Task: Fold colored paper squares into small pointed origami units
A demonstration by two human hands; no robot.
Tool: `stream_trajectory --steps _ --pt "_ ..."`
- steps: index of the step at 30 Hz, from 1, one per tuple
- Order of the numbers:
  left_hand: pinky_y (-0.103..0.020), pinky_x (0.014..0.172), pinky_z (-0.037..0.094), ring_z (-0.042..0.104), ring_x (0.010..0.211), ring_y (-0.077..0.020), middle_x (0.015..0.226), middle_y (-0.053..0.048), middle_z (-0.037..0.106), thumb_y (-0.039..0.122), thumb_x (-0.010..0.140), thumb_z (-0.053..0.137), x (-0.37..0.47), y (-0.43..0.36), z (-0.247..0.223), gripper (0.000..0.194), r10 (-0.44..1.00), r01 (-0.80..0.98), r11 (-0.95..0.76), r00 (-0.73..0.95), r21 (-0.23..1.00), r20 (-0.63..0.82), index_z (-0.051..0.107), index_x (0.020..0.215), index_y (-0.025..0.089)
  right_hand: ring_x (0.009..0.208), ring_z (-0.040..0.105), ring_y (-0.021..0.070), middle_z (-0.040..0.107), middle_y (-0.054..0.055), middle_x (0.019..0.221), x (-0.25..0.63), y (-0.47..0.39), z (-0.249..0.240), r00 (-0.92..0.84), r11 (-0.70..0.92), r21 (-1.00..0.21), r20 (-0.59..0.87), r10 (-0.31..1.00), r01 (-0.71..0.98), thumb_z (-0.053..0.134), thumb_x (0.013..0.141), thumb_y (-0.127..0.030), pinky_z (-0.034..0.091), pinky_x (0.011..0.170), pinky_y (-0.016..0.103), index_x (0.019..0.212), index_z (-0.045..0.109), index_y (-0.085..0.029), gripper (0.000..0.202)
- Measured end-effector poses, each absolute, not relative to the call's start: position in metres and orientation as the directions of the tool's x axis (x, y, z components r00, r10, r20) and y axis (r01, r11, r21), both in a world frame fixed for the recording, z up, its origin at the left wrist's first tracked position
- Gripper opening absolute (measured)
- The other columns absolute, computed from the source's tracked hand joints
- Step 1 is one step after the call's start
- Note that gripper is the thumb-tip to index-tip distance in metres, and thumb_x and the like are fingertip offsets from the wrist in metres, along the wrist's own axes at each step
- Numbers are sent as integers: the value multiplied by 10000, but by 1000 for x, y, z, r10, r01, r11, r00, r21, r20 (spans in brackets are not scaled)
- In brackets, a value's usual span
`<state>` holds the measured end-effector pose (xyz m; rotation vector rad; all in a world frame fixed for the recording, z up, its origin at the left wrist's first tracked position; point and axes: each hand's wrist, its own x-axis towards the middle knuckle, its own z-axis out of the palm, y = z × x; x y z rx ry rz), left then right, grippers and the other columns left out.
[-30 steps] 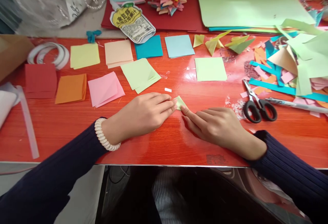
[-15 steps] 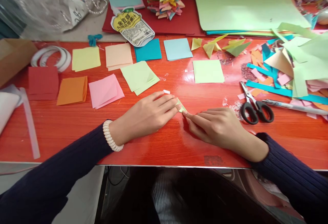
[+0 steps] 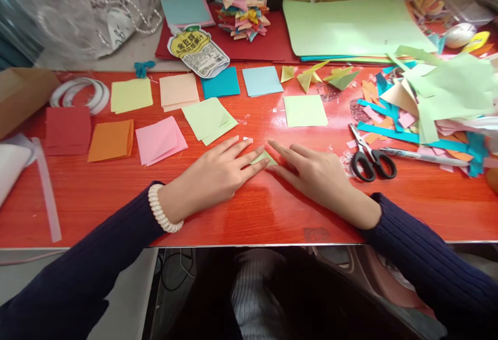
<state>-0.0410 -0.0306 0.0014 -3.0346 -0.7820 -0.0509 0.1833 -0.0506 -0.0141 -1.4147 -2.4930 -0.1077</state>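
Note:
A small folded piece of light green paper (image 3: 267, 158) lies on the red table, partly hidden under my fingers. My left hand (image 3: 218, 174) rests palm down with its fingers spread, the fingertips on the paper's left part. From the other side my right hand (image 3: 319, 182) reaches in, fingers stretched out and apart, its thumb at the paper's right edge. Neither hand is closed round anything. Just beyond my left fingertips lies a tiny white scrap (image 3: 247, 139). A flat light green square (image 3: 305, 111) lies farther back.
Coloured paper squares, including pink (image 3: 161, 140), orange (image 3: 111, 140) and red (image 3: 68, 130) ones, lie left. Black-handled scissors (image 3: 371, 158) and a pen (image 3: 424, 157) lie right, near piled paper scraps (image 3: 455, 88). A folded-paper stack (image 3: 243, 16) stands at the back.
My right hand has opened out, its index finger lifting off the paper's tip and moving up and left. My left fingers have spread. The view has shifted slightly right.

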Motion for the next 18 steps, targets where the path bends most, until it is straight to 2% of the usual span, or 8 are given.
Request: stream_trajectory --steps 3,6,8,13,18 --pt "-459 1046 338 393 1262 -270 1319 -81 503 32 827 388 -41 -30 -4 483 495 493 -869 863 45 103 461 1291 147 567 536 137 633 40 752 174 -46 -16 -439 456 -115 147 886 882 417 910 -416 221 459 257 1231 563 -223 401" --pt "-392 967 417 488 1128 -219 1185 -57 597 121 874 420 -40 -26 -9 341 539 512 -842 802 171 256 548 1187 163 665 576 152 660 38 833 175 -40 -15 -436 443 -233 86 896 865 470 895 -372 270 493 243 1238 549 -250 373" --pt "-368 925 437 522 1011 -192 1091 -81 604 216 886 465 -37 -23 -12 292 610 551 -793 725 262 319 560 1152 141 724 592 159 673 38 895 178 -35 -14 -451 451 -313 78 889 836 510 874 -370 304 524 239 1219 553 -245 369" --pt "-355 866 447 503 925 -177 972 -79 538 276 891 482 -25 -20 -13 287 724 602 -676 649 424 232 525 1136 133 617 543 126 628 11 776 184 -26 -15 -478 458 -470 85 874 755 567 829 -401 300 504 225 1136 509 -175 385" --pt "-325 859 447 503 906 -156 969 -58 516 248 895 478 -23 -20 -11 234 752 588 -619 635 521 177 500 1104 145 668 524 104 596 5 854 181 -22 -13 -497 467 -559 111 861 684 602 810 -306 332 558 217 945 536 -184 194"
